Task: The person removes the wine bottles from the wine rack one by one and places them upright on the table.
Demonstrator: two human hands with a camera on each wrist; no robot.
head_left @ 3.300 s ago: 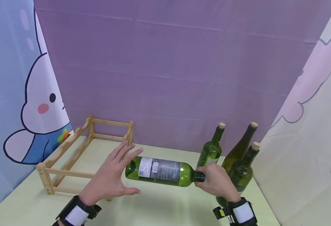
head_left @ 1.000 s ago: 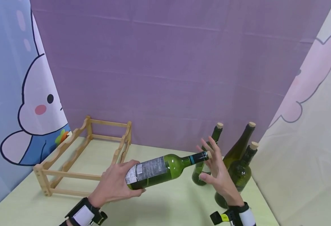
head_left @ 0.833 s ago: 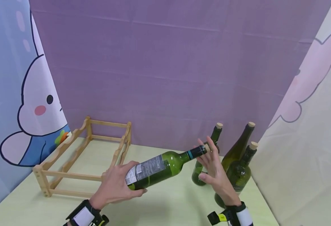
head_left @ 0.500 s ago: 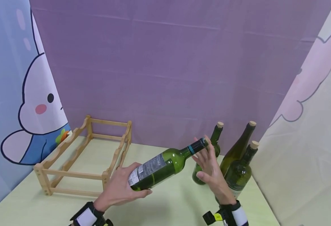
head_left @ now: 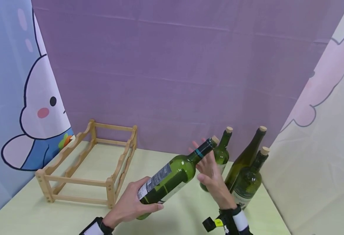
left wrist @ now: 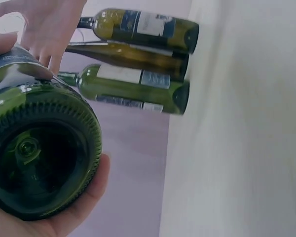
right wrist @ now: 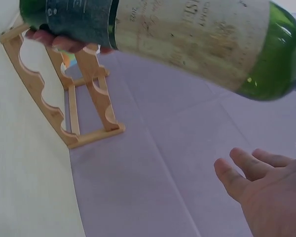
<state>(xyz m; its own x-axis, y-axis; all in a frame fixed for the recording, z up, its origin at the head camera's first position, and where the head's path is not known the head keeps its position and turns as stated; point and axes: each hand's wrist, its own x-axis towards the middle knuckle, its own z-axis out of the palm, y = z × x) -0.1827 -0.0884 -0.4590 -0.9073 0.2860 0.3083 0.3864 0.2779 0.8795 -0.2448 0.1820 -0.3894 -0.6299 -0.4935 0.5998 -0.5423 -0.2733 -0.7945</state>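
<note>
My left hand (head_left: 132,202) grips a green wine bottle (head_left: 174,178) round its lower end, above the table. The bottle slants, its corked neck pointing up and to the right. In the left wrist view the round base of the bottle (left wrist: 39,163) faces the camera, with fingers curled under it. My right hand (head_left: 213,181) has its fingers spread and holds nothing. In the head view the bottle's neck overlaps this hand; the right wrist view has a gap between the right hand (right wrist: 276,197) and the bottle's labelled body (right wrist: 187,39).
A wooden wine rack (head_left: 77,181) with scalloped rails stands at the left, holding no bottles. Three corked bottles stand upright at the right: a green one (head_left: 221,156), a slender dark one (head_left: 246,153) and a broad-shouldered one (head_left: 249,181). A purple cloth (head_left: 172,81) hangs behind the table.
Earlier my right hand gripped the neck of the level bottle; it has let go and moved left. My left hand has taken the lower end and tilts the neck upward.
</note>
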